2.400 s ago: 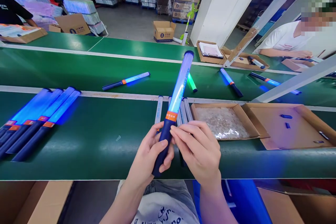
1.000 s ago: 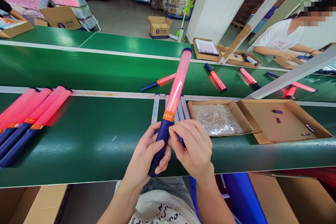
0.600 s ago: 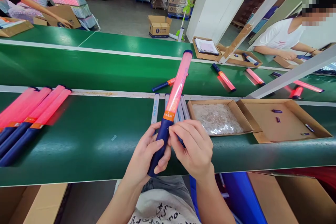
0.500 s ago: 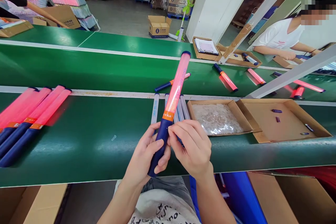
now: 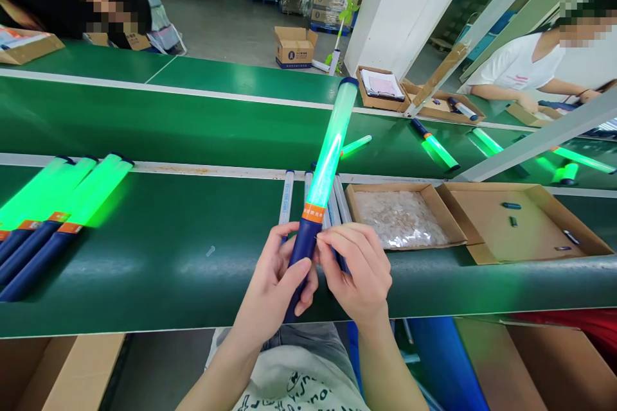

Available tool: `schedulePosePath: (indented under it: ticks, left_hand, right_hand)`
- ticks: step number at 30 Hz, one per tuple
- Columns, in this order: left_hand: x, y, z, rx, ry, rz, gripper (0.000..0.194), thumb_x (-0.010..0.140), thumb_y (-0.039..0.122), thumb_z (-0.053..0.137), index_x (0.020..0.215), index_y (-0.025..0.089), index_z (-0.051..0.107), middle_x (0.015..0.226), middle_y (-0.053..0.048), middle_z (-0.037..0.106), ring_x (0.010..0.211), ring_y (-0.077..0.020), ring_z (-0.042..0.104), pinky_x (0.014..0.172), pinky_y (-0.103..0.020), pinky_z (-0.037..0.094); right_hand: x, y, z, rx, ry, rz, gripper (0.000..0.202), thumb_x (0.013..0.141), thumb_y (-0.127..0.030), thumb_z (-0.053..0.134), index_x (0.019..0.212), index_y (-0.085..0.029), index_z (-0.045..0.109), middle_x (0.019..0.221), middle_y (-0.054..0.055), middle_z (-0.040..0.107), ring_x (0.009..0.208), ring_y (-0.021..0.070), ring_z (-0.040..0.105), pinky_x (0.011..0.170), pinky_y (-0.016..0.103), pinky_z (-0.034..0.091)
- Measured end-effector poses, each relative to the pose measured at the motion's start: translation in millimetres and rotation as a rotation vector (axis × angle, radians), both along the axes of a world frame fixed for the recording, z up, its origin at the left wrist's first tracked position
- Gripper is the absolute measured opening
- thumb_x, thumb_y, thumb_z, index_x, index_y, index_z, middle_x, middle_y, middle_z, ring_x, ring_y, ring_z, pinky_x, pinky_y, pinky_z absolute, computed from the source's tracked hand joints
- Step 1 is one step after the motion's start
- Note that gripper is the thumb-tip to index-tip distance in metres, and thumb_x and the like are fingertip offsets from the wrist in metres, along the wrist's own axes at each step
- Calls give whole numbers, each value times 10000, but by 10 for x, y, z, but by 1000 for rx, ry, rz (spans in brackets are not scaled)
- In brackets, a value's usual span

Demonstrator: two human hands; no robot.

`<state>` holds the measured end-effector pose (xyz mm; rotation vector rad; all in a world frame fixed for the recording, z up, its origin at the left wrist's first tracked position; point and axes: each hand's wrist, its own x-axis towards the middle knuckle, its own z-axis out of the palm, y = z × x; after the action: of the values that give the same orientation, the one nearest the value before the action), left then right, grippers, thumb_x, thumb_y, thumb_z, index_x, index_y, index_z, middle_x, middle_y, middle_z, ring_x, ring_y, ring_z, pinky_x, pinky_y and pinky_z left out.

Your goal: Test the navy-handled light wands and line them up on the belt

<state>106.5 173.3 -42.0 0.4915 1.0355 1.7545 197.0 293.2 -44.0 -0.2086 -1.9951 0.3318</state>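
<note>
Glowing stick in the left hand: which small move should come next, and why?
Probably the left hand should steady the glowing stick while the right hand finishes at the navy handle: the left fingers wrap this handle, and the right fingertips close together at its side, just below the orange band.

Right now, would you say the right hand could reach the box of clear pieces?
Probably yes: the right hand is near the box, nothing visibly between, though busy at the held stick.

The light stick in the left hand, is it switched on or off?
On: the light stick shines bright green above its orange band, while the left hand grips its dark handle.
</note>
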Motion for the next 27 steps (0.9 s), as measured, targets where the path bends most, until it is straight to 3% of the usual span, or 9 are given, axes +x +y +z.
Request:
schedulePosePath:
  ticks: [10, 20, 27]
  left_hand:
    - [2, 20, -8, -26, 67, 44, 465, 1001, 395, 721, 1337, 269, 425, 984, 4, 635, 512, -31, 493, 410, -139, 407]
    - [33, -1, 14, -63, 129, 76, 455, 1018, 375, 699, 1368, 273, 427, 849, 49, 571, 519, -58, 513, 436, -163, 421]
    - [52, -4, 27, -69, 149, 76, 418, 1037, 354, 673, 1365, 283, 424, 920, 31, 620, 529, -46, 510, 445, -158, 428]
  right_hand:
    - [5, 21, -36, 5, 14, -3, 213, 941, -33, 708, 1105, -168, 689, 979, 62, 764, 917, 173, 704, 808, 344, 631]
    - [23, 19, -61, 11, 41, -3, 248, 903, -3, 760, 1098, -140, 692, 975, 63, 768, 935, 171, 709, 829, 346, 627]
    - [13, 20, -53, 17, 42, -6, 255, 884, 13, 768, 1071, -141, 688, 964, 61, 765, 916, 172, 692, 821, 341, 622]
